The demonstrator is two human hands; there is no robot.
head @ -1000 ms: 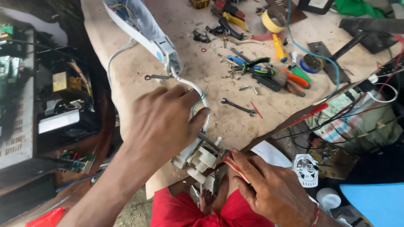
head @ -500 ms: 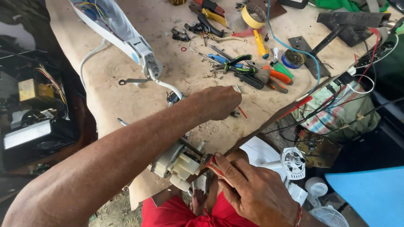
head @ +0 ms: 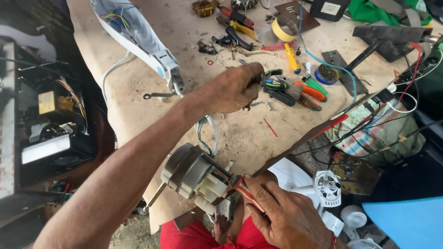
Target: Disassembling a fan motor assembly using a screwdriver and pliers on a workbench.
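Head view: left hand (head: 235,87) stretched to the far side of workbench (head: 138,92), fingers curled over black-and-green pliers (head: 277,85) in the tool pile; actual grasp impossible to tell. Right hand (head: 286,216) at near edge, thumb and fingers pinching a red-handled screwdriver (head: 247,191), tip against the fan motor (head: 194,175). Motor resting at the near bench edge, shaft pointing near-left. White fan housing (head: 138,37) lying far left, wires exposed.
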